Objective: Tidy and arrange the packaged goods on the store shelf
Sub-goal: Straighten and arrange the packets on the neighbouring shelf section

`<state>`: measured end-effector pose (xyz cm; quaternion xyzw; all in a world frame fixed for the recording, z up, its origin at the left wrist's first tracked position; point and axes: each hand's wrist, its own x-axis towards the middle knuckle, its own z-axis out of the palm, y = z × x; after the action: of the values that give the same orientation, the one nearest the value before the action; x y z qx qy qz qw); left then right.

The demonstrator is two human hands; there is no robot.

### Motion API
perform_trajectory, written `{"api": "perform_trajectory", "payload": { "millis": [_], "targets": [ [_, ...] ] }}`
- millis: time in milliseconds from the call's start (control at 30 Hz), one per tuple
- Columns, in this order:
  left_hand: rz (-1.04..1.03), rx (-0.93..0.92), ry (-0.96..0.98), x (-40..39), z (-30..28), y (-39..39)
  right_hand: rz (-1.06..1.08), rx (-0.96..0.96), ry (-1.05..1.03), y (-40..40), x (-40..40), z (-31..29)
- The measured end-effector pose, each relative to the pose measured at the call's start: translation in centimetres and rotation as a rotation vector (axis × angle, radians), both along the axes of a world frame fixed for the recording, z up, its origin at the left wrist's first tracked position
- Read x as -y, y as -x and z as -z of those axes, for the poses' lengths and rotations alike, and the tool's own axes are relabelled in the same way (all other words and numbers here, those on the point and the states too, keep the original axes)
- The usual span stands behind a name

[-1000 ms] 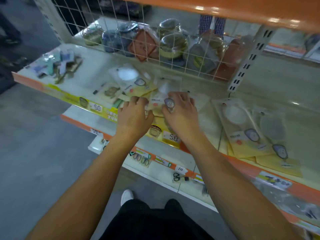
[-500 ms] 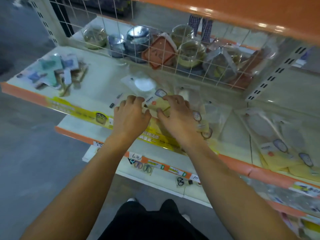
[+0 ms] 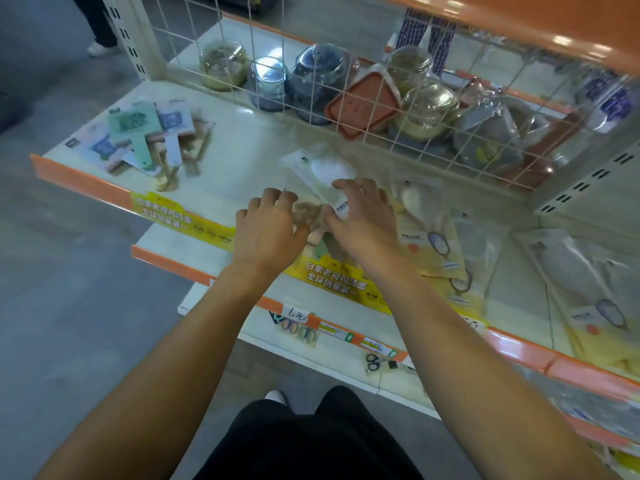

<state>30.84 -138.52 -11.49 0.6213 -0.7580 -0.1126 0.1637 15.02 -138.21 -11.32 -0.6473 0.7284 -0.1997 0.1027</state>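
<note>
Both hands work at the front middle of the shelf (image 3: 242,147), side by side over a small pile of flat packs. The left hand (image 3: 268,230) lies palm down with fingers curled onto a brownish pack (image 3: 306,213); its grip looks closed on that pack's left edge, though blur makes this hard to be sure of. The right hand (image 3: 360,220) has fingers spread and bent, thumb against the same pack's right side, fingertips resting on a clear pack (image 3: 322,168) with a white round pad inside; whether its grip actually pinches anything I cannot tell. Just right of the hands lie yellow packs (image 3: 433,244), overlapping, one hanging past the shelf's front edge. More of them lie further right (image 3: 595,306), well apart from the hands. At the shelf's left end sits a loose heap of green and blue cards (image 3: 145,133). Behind a wire grid (image 3: 381,98) at the back stand jars (image 3: 223,65) and an orange lid (image 3: 362,105)
</note>
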Motion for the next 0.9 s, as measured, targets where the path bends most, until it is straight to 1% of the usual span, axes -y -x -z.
{"api": "perform_trajectory", "payload": {
  "millis": [233, 400, 500, 567, 700, 833, 900],
  "targets": [
    [-0.071, 0.035, -0.016, 0.0, -0.1, -0.4, -0.060, 0.007, -0.003, 1.1, 2.6, -0.1],
    [-0.152, 0.039, -0.009, 0.0, -0.6, -0.4, -0.276, 0.058, -0.038, -0.3, 3.1, 1.0],
    [-0.213, 0.042, -0.005, -0.2, -0.8, -0.9, -0.348, 0.076, -0.028, -0.7, 3.6, 1.5],
    [-0.246, 0.047, 0.000, -0.4, -0.9, -1.2, -0.329, 0.041, -0.017, -0.4, 4.1, 1.6],
    [-0.276, 0.051, 0.006, -0.6, -1.1, -1.2, -0.163, -0.053, 0.028, 0.6, 5.5, 1.7],
    [-0.267, 0.021, 0.018, -0.4, -1.2, -0.4, -0.126, -0.053, -0.098, 1.5, 6.9, 1.7],
    [-0.248, 0.013, 0.015, -0.2, -1.1, -0.2, -0.121, -0.047, -0.126, 1.6, 7.1, 1.8]
  ]
}}
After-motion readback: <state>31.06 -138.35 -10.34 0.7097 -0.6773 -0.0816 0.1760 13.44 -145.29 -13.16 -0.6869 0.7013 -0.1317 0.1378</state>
